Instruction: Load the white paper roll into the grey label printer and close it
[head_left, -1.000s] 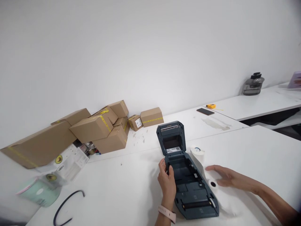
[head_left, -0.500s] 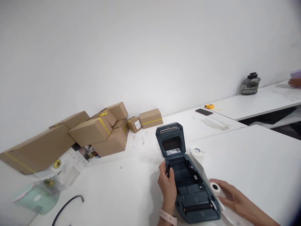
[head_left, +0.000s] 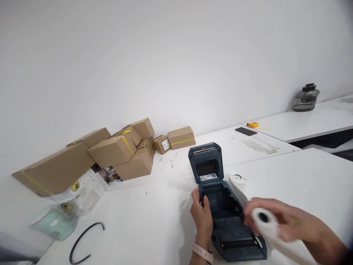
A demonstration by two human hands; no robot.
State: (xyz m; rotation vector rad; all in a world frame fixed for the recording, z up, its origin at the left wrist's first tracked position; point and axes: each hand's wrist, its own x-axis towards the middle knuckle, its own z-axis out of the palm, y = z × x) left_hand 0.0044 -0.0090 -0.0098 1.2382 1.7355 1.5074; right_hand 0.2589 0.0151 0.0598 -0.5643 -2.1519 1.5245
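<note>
A dark blue label printer lies on the white table with its lid swung up and its bay bare. My left hand, with a pink watch strap on the wrist, grips the printer's left edge. My right hand is closed round a white paper roll and holds it just above the printer's right side; both are blurred by motion. A second white roll stands on the table right of the lid.
Several taped cardboard boxes pile against the wall at left, with printed packets, a pale green roll and a black cable in front. A phone and yellow tape measure lie further back; a dark appliance stands far right.
My right hand closed on the white roll that lay beside the printer and lifted it off the table. The left hand stayed on the printer's edge. The view shifted slightly.
</note>
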